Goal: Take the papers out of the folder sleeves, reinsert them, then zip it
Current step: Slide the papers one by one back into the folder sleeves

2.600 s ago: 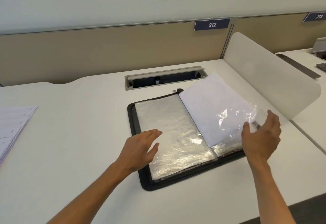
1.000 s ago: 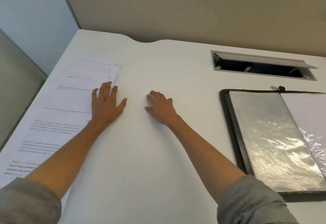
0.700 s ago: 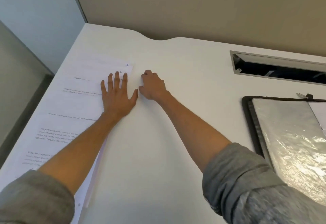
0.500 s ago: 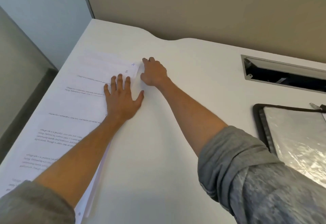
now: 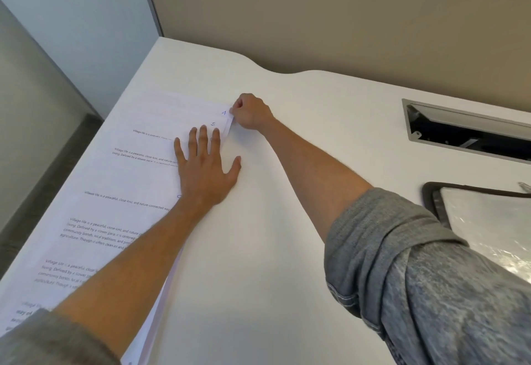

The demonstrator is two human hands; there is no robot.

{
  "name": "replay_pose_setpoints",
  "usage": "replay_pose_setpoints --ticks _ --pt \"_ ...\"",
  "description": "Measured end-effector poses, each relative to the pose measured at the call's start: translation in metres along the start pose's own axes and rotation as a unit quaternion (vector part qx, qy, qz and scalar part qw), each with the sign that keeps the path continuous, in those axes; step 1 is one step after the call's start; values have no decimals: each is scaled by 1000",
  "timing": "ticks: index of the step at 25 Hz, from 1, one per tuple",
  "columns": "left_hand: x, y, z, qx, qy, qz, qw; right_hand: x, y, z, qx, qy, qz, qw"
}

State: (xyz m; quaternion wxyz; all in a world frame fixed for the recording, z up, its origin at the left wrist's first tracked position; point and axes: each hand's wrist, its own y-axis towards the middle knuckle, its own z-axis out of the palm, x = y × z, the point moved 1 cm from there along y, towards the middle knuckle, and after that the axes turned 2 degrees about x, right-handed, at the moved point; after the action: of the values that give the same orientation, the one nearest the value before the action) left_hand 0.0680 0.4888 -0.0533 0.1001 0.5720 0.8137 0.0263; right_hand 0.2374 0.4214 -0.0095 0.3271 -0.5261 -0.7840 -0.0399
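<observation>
while left hand (image 5: 205, 172) flattens papers (image 5: 120, 192), right hand (image 5: 251, 111) pinches their corner.

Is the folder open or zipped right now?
Open. The folder lies flat at the desk's right edge with a clear sleeve facing up inside its black border; the rest is out of frame.

Open white desk (image 5: 258, 249) lies between the fanned papers (image 5: 120, 192) and the folder (image 5: 436, 206) (its cable slot (image 5: 465, 132) sits behind); both forearms cross it.
</observation>
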Motion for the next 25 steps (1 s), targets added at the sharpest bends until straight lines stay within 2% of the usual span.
replay_pose_setpoints --ticks 2,4,11,15,20,23,25 --pt "-1 0 -1 -5 12 2 1000 -4 -4 0 -32 67 12 997" --pt "-2 -1 -2 -4 15 2 1000 -2 -6 2 -39 87 14 995" --pt "-2 -2 -4 5 12 -8 1000 11 -1 14 -32 41 20 998" --pt "-3 -2 -3 9 8 -15 1000 8 -5 6 -28 135 36 990" --pt "-2 -2 -1 28 21 -18 999 -33 -17 -24 -109 203 82 970" --pt "-1 -2 -1 31 22 -14 999 -68 -27 -42 -210 254 136 934" --pt "0 -2 -2 30 23 -11 999 -87 -34 -50 -242 308 159 906"
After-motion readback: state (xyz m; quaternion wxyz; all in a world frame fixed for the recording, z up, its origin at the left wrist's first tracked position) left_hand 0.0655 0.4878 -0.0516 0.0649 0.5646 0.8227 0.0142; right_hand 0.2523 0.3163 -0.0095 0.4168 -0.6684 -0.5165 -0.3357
